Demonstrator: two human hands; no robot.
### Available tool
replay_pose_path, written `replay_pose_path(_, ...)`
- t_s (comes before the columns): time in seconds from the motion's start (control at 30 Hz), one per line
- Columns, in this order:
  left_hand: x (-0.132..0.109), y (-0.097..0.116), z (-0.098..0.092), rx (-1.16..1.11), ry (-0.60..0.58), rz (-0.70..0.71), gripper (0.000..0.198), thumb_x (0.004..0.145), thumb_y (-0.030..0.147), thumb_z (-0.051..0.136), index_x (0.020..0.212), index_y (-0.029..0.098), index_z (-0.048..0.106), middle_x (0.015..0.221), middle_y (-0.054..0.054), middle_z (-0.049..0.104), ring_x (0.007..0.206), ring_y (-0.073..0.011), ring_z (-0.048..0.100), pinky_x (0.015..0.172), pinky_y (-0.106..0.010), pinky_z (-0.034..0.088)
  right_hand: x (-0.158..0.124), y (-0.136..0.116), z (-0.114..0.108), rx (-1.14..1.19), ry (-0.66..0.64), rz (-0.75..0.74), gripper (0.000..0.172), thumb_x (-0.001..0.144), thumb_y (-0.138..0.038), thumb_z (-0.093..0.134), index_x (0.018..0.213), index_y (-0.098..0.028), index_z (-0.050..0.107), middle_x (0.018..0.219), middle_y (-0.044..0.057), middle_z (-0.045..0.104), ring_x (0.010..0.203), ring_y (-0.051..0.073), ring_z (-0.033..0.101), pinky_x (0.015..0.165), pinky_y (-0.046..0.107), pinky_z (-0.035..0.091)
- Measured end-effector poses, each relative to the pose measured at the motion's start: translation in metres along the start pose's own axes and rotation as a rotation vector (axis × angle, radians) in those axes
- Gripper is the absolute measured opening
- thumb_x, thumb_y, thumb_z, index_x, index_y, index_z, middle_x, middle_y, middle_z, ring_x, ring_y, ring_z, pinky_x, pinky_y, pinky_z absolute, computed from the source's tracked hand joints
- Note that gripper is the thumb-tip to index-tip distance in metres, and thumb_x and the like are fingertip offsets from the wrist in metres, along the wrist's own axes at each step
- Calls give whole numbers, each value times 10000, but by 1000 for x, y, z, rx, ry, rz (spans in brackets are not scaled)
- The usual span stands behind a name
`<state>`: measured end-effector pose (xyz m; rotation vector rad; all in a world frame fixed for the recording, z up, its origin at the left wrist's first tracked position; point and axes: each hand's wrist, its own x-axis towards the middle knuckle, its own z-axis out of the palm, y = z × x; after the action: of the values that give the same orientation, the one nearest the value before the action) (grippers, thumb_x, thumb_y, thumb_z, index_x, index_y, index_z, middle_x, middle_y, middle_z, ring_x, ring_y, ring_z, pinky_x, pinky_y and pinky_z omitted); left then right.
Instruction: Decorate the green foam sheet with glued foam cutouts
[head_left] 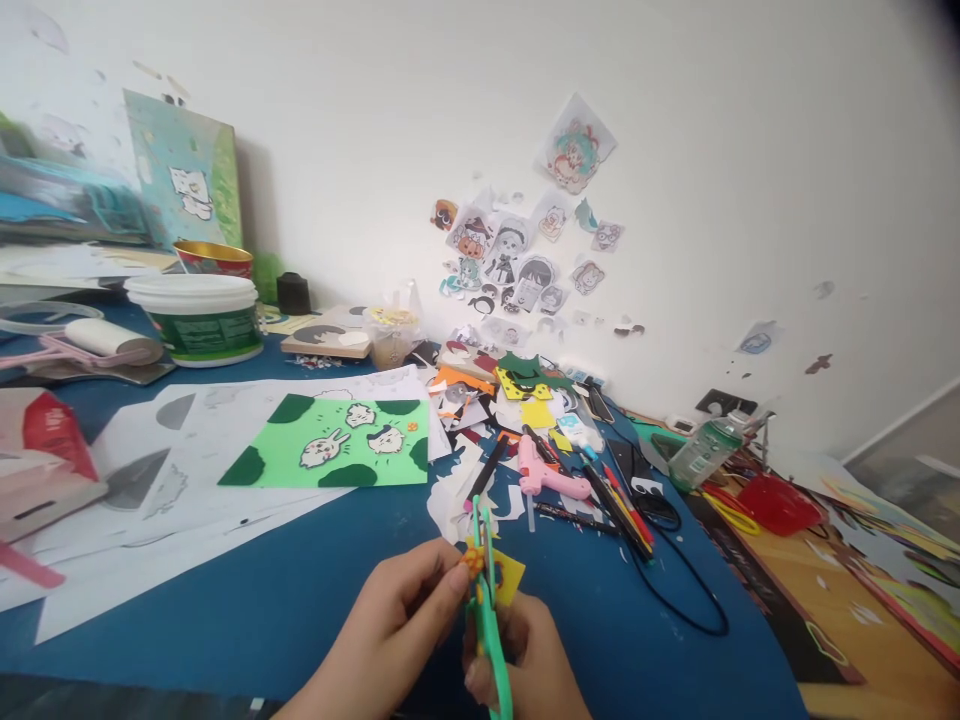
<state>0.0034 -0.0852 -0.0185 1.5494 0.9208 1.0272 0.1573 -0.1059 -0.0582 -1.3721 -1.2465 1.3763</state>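
In the head view, my left hand [401,620] pinches a small orange flower-like paper cutout [472,560] between thumb and fingers. My right hand [529,655] is closed on the handles of green scissors [491,640], their blades pointing away from me and touching or very near the cutout. Behind the blades, a piece of yellow paper [511,575] shows just above my right fingers; whether it joins the orange piece is hidden. Left of my hands lies a green sheet [289,455] with dark green patches, white cartoon animals and a tiny orange flower.
A pink glue gun [551,475], pens [622,510] and paper scraps [457,500] crowd the blue table right of centre. A black cable [694,625] curls near the right edge. White printed sheets [157,510] and a white-lidded tub [196,320] are at left; a bottle [705,450] stands at right.
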Motion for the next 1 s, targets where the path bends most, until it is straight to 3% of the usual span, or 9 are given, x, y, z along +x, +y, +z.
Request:
replay_pose_path(0.17,1,4,-9,-16,-76,-42,452,819,584,396,589,195,378,500,62,346,472,-81,297,418,-199,235,-5,-3,-3,-33,35,40,328,480,-145,708,787,-159,594,674,-11,580,681,182,549,635,302,441)
replay_pose_path(0.33,1,14,-17,122,-140,-12,405,846,488,407,573,191,368,524,60,359,496,-83,299,446,-205,248,-7,-7,-9,-59,-24,90,397,462,-93,689,838,-168,589,700,-10,605,678,175,550,596,268,425)
replay_pose_path(0.67,0,14,-24,182,-184,-5,376,872,434,370,590,186,397,541,58,370,509,-89,311,470,-213,252,-7,-8,-9,-161,-23,39,281,477,-67,648,736,-161,591,725,-6,578,729,190,550,642,287,429)
replay_pose_path(0.87,-1,24,-26,218,-224,18,355,873,388,399,594,173,446,584,44,428,545,-92,346,498,-199,281,-10,-20,-6,-116,-101,83,368,444,-42,648,788,-158,588,662,-35,554,639,148,500,595,265,388)
replay_pose_path(1.0,-1,23,-26,237,-222,9,358,872,390,399,595,169,451,581,45,417,545,-90,334,494,-193,278,-9,-24,-5,-152,-95,61,281,455,-68,661,705,-156,567,631,-41,522,621,132,468,579,252,360)
